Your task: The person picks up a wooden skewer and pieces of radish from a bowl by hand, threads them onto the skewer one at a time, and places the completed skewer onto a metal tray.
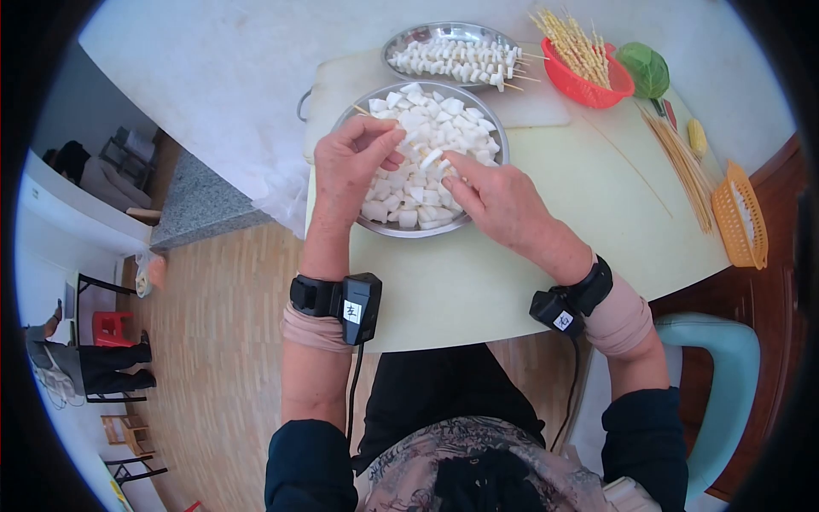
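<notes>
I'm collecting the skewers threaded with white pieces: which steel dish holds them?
The farther steel dish, beside the red plastic bowl: loaded skewers lie in it, whereas the nearer steel bowl holds loose white chunks.

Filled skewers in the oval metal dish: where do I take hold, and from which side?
Likely best by a bare stick end, coming from the picture's right: the sticks jut past the metal dish there, while white pieces crowd the middles. Pass clear of the red container, close by on that side.
</notes>
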{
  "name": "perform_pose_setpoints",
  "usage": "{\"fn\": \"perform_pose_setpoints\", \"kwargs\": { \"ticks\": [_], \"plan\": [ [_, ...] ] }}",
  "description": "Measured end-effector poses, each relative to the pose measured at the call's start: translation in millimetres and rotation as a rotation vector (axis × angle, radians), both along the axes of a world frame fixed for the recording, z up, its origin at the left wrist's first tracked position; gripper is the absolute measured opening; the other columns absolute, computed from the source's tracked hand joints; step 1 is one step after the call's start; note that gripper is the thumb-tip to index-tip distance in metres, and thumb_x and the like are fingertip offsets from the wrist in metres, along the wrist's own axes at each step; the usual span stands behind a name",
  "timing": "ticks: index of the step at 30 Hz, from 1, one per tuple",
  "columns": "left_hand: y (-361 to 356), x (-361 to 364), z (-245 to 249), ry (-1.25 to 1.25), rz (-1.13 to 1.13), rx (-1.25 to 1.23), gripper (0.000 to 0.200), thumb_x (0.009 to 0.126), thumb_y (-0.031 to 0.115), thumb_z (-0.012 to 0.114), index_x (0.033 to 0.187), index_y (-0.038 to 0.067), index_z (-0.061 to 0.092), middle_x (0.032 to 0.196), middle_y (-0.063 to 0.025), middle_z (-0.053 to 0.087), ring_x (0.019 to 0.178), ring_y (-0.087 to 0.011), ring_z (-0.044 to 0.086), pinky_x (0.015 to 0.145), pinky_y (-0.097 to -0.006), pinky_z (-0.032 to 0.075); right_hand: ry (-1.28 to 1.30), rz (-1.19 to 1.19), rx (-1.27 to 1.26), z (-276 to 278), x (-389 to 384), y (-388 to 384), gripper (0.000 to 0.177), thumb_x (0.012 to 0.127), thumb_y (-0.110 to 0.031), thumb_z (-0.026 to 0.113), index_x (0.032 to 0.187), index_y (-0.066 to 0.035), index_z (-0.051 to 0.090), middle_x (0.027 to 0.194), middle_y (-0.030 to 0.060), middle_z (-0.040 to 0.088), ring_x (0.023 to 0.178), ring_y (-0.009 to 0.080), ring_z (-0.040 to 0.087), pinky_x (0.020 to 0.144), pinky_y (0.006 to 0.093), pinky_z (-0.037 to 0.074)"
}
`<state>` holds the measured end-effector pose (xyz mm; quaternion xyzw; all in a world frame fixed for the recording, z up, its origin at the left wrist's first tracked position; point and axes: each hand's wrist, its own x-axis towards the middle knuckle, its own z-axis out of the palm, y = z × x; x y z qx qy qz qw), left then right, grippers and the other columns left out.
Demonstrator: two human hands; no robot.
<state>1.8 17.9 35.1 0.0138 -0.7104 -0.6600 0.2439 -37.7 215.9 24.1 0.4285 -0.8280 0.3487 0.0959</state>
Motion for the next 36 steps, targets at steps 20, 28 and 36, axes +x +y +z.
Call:
{"fn": "perform_pose_setpoints", "kwargs": {
  "ticks": [20, 28, 36],
  "plan": [
    [-9, 20, 15, -0.435, -0.402, -0.614, 0.012, 0.065, 0.002, 0.075, 0.075, 0.003, 0.068, 0.064, 0.0003, 0.056, 0.06, -0.0075, 0.052, 0.052, -0.0233, 0.041, -0.063, -0.069, -0.158, 13, -8, 6, 0.028, 0.089, -0.024, 0.054, 0.111, -0.006, 0.057, 0.062, 0.0161, 0.059, 0.059, 0.0352, 0.059, 0.055, 0.0436, 0.045],
    [-4, 24, 15, -0.42, -0.347, -0.816, 0.027, 0.057, -0.001, 0.073, 0.082, 0.01, 0.072, 0.072, -0.005, 0.055, 0.065, -0.0187, 0.055, 0.061, -0.0296, 0.044, 0.017, -0.024, -0.21, 4, -9, 4, 0.031, 0.088, -0.019, 0.057, 0.115, -0.003, 0.057, 0.055, 0.0155, 0.051, 0.049, 0.029, 0.053, 0.05, 0.0358, 0.042],
    [5, 24, 18, -0.422, -0.301, -0.953, 0.026, 0.06, -0.001, 0.07, 0.082, 0.012, 0.071, 0.069, -0.0068, 0.053, 0.066, -0.0193, 0.055, 0.06, -0.0317, 0.044, 0.039, -0.024, -0.206, 4, -9, 3, 0.031, 0.088, -0.02, 0.057, 0.114, -0.002, 0.058, 0.056, 0.0161, 0.051, 0.05, 0.0295, 0.053, 0.05, 0.0356, 0.043]
  ]
}}
